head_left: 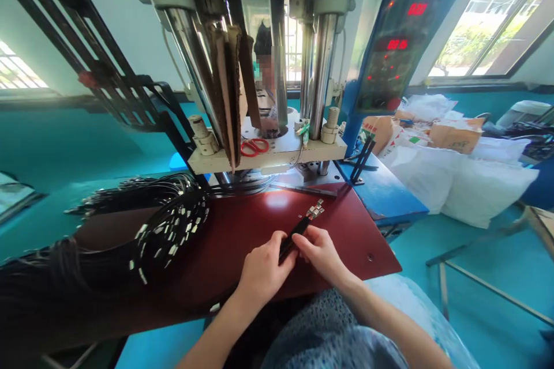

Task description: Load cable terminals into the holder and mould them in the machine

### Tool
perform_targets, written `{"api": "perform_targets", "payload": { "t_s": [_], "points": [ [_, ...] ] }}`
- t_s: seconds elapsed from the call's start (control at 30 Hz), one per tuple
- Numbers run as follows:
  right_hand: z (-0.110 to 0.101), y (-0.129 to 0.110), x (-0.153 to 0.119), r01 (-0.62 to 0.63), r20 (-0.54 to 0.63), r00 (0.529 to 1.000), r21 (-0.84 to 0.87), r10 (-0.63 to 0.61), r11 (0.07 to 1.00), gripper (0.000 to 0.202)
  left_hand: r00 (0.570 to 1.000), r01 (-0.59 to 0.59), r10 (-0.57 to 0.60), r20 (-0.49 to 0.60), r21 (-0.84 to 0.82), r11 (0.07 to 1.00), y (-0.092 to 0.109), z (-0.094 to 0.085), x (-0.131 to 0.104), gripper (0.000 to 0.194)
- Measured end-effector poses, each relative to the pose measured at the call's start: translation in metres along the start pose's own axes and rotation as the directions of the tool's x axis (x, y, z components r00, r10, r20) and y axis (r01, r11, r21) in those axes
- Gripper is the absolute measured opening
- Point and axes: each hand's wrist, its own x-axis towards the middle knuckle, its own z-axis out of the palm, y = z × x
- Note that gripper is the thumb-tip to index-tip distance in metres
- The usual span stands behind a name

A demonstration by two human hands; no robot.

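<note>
My left hand (265,265) and my right hand (319,249) meet over the dark red worktable, both closed around one small bunch of black cables (298,232). Bright metal connectors (315,210) stick out of the bunch at its far end, pointing away to the right. The left fingers wrap the near part of the bunch, while the right thumb and fingers pinch it a little further up. My fingers hide part of the cables. A tiny pale piece (300,216) lies on the tabletop just left of the connectors.
Coiled black cables with pale tags (173,230) cover the table's left side. Ahead stands a press (268,155) with red-handled scissors (254,147) on its ledge. A control box (389,40) with red digits is at right, beyond it white sacks (450,179). Another person is partly visible behind the press.
</note>
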Motion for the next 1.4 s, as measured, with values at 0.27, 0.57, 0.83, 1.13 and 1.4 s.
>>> {"api": "perform_targets", "payload": {
  "t_s": [0.27,0.57,0.83,1.13,1.4],
  "points": [
    [-0.006,0.014,-0.007,0.007,0.055,0.998,0.281,-0.023,0.96,0.018,0.987,0.051,0.064,0.144,-0.675,0.736,-0.022,-0.007,0.008,0.037],
    [-0.004,0.014,-0.005,-0.095,0.129,0.991,0.501,0.034,0.86,0.024,0.927,0.165,0.126,0.352,-0.688,0.707,-0.022,-0.002,-0.005,0.032],
    [-0.011,0.001,-0.003,-0.018,0.178,0.981,0.476,-0.077,0.879,0.033,0.911,0.15,0.22,0.348,-0.778,0.61,-0.006,-0.005,0.009,0.033],
    [-0.035,-0.036,0.022,0.103,0.212,0.974,-0.075,-0.085,0.992,0.036,0.928,0.129,0.131,0.35,-0.63,0.766,0.003,0.013,0.021,0.027],
    [-0.025,-0.019,0.023,0.059,0.127,0.989,0.11,-0.073,0.992,0.033,0.981,-0.051,0.127,0.144,-0.44,0.896,0.019,0.007,0.027,0.016]
  ]
}}
